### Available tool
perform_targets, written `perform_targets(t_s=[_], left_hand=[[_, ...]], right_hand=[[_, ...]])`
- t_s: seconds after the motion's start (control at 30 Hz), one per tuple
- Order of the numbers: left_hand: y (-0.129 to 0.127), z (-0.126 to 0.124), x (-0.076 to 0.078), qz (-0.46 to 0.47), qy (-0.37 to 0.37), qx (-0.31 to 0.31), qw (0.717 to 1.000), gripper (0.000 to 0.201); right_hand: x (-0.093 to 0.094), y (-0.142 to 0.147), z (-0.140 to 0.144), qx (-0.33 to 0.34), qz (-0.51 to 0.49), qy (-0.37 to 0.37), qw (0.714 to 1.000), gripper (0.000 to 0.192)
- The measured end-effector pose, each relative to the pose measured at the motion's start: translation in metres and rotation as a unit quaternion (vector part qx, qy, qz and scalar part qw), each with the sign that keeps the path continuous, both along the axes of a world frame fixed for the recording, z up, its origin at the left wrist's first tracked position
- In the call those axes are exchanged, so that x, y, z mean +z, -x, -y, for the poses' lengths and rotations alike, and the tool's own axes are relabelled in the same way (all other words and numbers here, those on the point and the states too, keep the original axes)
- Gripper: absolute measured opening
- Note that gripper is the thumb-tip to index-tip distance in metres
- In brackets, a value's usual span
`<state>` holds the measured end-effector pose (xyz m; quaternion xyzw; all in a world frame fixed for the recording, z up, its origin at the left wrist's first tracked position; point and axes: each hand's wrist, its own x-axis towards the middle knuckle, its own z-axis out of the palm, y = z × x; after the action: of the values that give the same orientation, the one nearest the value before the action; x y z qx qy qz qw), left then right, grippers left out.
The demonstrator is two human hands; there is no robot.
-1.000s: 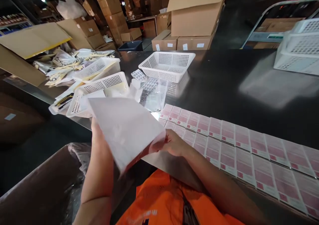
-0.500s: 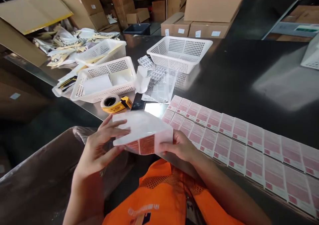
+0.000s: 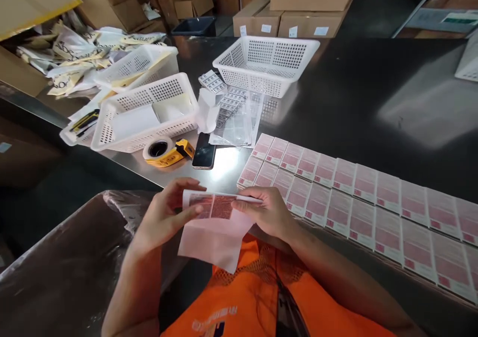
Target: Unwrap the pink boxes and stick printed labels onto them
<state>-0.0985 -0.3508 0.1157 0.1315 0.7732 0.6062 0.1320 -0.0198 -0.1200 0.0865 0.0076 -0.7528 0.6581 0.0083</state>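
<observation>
Packet [image 3: 216,222] tipped down since before, pinched between left hand [image 3: 164,217] and right hand [image 3: 267,212]

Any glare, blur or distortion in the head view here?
Head view: bright glare on the steel table beside the phone; wide-angle bending at the edges; background boxes dim; both hands, left hand and right hand, and the pink packet they hold are reasonably sharp.

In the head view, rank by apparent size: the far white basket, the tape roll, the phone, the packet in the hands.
1. far white basket
2. packet, nearer the camera, so unsure
3. tape roll and phone look alike
</observation>
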Motion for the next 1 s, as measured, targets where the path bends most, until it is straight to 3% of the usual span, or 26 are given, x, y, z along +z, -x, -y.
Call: perform_targets(t_s=[0.17,0.33,0.47,0.6,0.73,0.8,1.0], left_hand=[[0.024,-0.031,-0.038,-0.021,0.110,-0.061,0.992,0.020],[0.032,-0.046,-0.044,-0.031,0.127,-0.112,0.985,0.015],[0.030,-0.051,-0.047,-0.053,0.145,-0.126,0.980,0.013],[0.020,-0.053,-0.054,-0.054,0.163,-0.092,0.981,0.016],[0.006,-0.055,-0.062,-0.006,0.139,-0.029,0.990,0.019],[0.001,-0.055,-0.064,0.003,0.131,-0.001,0.991,0.020],[-0.009,-0.051,-0.063,-0.051,0.147,0.019,0.988,0.016]], right_hand=[[-0.031,-0.003,-0.008,-0.059,0.026,-0.043,0.997,0.025],[-0.043,-0.004,-0.016,-0.115,0.034,0.003,0.993,0.009],[-0.047,-0.008,-0.019,-0.134,0.046,-0.041,0.989,0.013],[-0.051,-0.015,-0.017,-0.177,-0.035,-0.158,0.971,0.013],[-0.058,-0.017,-0.013,-0.235,-0.181,-0.260,0.919,0.012],[-0.060,-0.017,-0.011,-0.252,-0.207,-0.283,0.902,0.013],[-0.060,-0.012,-0.007,-0.251,-0.138,-0.241,0.927,0.008]])
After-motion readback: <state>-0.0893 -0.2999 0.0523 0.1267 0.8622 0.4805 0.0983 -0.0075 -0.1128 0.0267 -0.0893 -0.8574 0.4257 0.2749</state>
